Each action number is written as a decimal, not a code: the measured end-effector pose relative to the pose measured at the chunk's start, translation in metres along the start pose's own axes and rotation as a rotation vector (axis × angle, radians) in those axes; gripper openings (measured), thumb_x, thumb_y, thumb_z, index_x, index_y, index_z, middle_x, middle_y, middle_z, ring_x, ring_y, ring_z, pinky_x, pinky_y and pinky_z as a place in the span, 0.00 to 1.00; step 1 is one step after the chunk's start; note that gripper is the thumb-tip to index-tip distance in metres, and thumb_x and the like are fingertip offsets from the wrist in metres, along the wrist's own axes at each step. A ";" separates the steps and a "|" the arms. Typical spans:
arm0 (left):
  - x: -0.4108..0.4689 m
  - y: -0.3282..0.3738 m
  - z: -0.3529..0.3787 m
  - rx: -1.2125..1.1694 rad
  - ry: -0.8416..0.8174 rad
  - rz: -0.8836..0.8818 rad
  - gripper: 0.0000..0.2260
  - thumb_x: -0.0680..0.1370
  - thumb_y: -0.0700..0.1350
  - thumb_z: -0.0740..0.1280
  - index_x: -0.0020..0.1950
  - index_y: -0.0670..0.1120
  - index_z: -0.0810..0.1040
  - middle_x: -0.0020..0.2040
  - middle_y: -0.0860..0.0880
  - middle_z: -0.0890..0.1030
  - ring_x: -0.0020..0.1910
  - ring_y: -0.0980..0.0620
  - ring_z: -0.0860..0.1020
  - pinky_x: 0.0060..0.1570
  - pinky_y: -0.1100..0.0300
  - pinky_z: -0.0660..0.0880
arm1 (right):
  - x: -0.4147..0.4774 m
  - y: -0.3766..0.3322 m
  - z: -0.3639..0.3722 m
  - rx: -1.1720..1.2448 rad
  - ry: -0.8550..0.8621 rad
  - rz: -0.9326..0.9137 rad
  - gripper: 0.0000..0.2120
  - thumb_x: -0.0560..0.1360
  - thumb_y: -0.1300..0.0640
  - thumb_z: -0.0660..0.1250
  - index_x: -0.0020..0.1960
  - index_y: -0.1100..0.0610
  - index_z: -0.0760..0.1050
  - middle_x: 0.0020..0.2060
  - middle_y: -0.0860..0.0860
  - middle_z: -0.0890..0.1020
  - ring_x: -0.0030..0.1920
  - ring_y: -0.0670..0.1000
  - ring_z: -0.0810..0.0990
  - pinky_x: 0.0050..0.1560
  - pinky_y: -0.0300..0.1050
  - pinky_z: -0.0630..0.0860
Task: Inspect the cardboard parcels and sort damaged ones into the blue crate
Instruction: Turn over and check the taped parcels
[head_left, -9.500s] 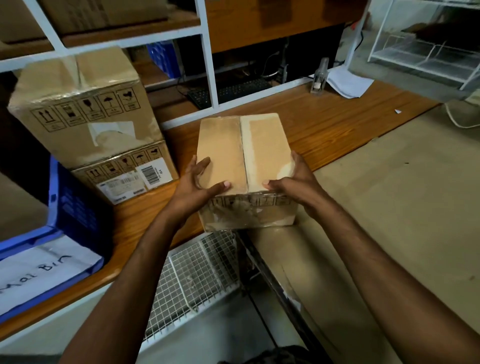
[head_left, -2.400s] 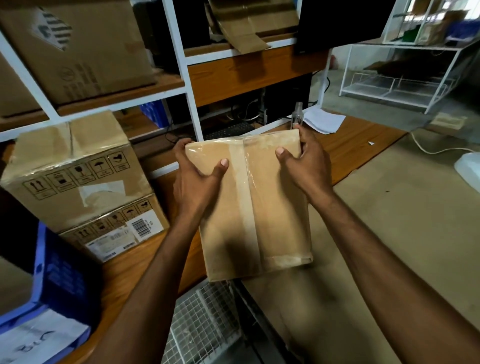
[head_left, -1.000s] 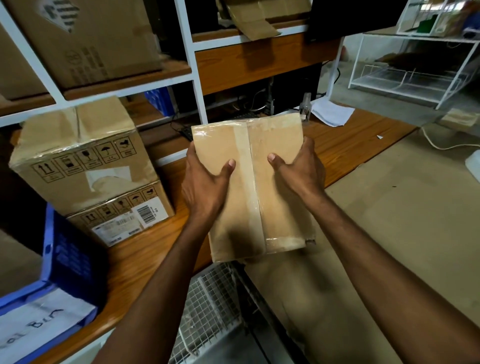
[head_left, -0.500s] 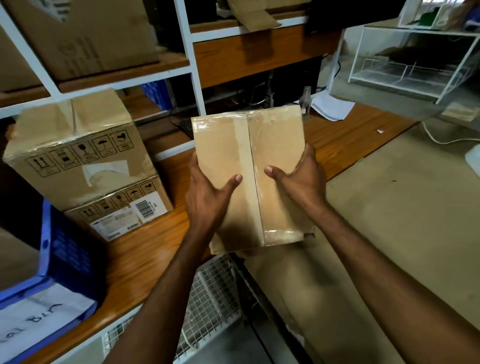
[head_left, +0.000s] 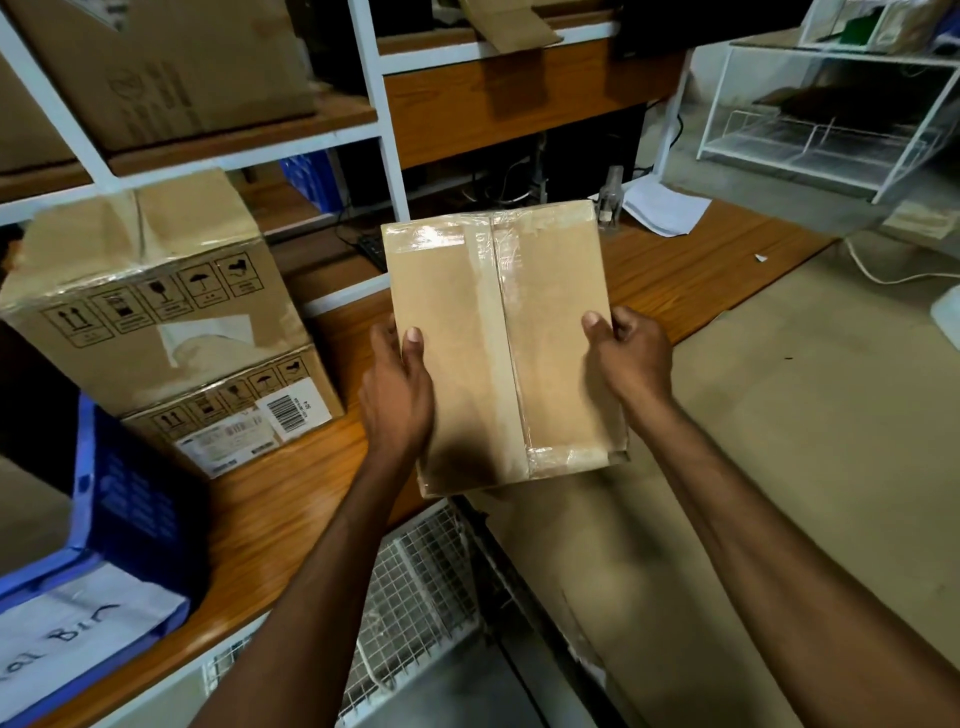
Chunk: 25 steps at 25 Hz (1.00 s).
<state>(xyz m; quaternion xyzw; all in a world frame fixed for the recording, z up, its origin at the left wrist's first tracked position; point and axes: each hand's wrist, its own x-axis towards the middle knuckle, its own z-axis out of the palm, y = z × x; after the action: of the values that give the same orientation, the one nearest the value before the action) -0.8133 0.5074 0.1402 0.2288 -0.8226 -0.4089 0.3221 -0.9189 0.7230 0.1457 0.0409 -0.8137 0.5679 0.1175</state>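
Two hands hold one cardboard parcel (head_left: 498, 343) in the air above the near edge of the wooden bench (head_left: 701, 270), its broad taped face turned up towards the camera. The left hand (head_left: 397, 395) clamps the left edge, thumb flat on the face and fingers hidden behind. The right hand (head_left: 631, 358) clamps the right edge in the same way.

Finding: the step in hand is inspection, not sorting. Clear tape (head_left: 493, 291) runs down the centre seam and across both short ends. It is wrinkled at the far end and looks a little loose at the near right corner. No tear, dent or crush can be made out on this face (the side and rear faces are hidden, so no verdict is possible yet).

The blue crate (head_left: 124, 499) stands at the lower left on the bench, well apart from the parcel, with a hand-lettered white label (head_left: 78, 629) on its near side. Two stacked cartons (head_left: 156, 291) stand behind it.

Recommended next move: turn the parcel within the two-handed hold to show the unseen faces and corners. If damage appears, carry it left and low into the crate, keeping clear of the cartons.
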 end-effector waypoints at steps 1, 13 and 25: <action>0.000 0.000 0.000 -0.007 0.001 0.013 0.17 0.88 0.55 0.54 0.69 0.47 0.70 0.49 0.52 0.82 0.48 0.46 0.81 0.44 0.56 0.73 | 0.002 0.001 0.000 0.003 0.018 0.007 0.18 0.83 0.51 0.66 0.35 0.54 0.73 0.29 0.44 0.75 0.33 0.44 0.73 0.40 0.46 0.69; -0.001 0.001 0.002 0.001 -0.111 -0.022 0.29 0.82 0.59 0.67 0.77 0.48 0.62 0.70 0.51 0.77 0.60 0.50 0.78 0.53 0.57 0.70 | -0.011 -0.003 0.011 -0.184 -0.080 0.001 0.26 0.74 0.42 0.75 0.67 0.53 0.74 0.56 0.46 0.83 0.55 0.51 0.81 0.53 0.45 0.75; -0.001 -0.001 0.018 0.063 -0.191 0.012 0.51 0.72 0.63 0.76 0.83 0.48 0.48 0.80 0.44 0.63 0.74 0.42 0.69 0.61 0.52 0.71 | -0.012 -0.001 0.021 -0.299 -0.182 0.005 0.56 0.62 0.37 0.82 0.78 0.54 0.55 0.71 0.53 0.72 0.67 0.58 0.75 0.60 0.51 0.75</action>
<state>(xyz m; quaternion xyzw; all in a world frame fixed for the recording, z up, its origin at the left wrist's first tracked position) -0.8259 0.5171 0.1307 0.1938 -0.8634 -0.4010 0.2371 -0.9099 0.7025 0.1368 0.0722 -0.8964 0.4348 0.0465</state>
